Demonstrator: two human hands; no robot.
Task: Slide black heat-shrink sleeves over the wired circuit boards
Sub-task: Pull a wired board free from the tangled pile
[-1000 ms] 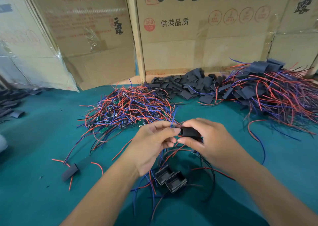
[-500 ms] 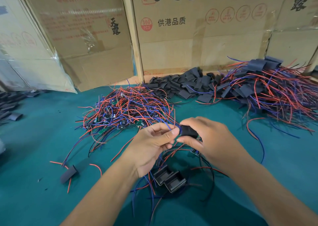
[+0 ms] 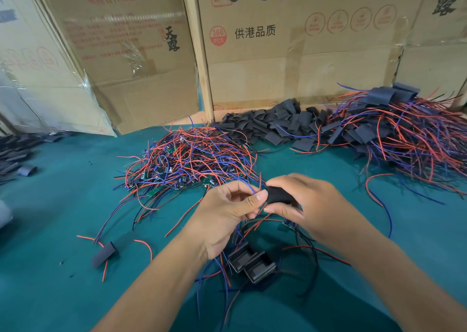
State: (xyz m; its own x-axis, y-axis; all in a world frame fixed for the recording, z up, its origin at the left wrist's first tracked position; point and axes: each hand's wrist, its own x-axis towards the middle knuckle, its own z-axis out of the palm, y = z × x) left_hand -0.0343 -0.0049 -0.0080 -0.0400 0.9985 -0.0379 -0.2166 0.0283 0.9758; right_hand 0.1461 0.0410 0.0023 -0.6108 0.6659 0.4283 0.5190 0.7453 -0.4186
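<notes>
Matte black sleeve between curled fingers

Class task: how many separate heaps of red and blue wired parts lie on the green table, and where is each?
2. One heap of bare wired boards lies at centre, beyond the hands. A second heap with black sleeves lies at far right by the boxes. Loose wires near the hands are not counted.

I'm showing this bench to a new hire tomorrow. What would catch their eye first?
Probably the two hands at centre: the right hand grips a black sleeve while the left hand pinches wires at its mouth. Behind them on the green table lies a tangle of red and blue wired boards, with a heap of black sleeves against the cardboard boxes.
</notes>
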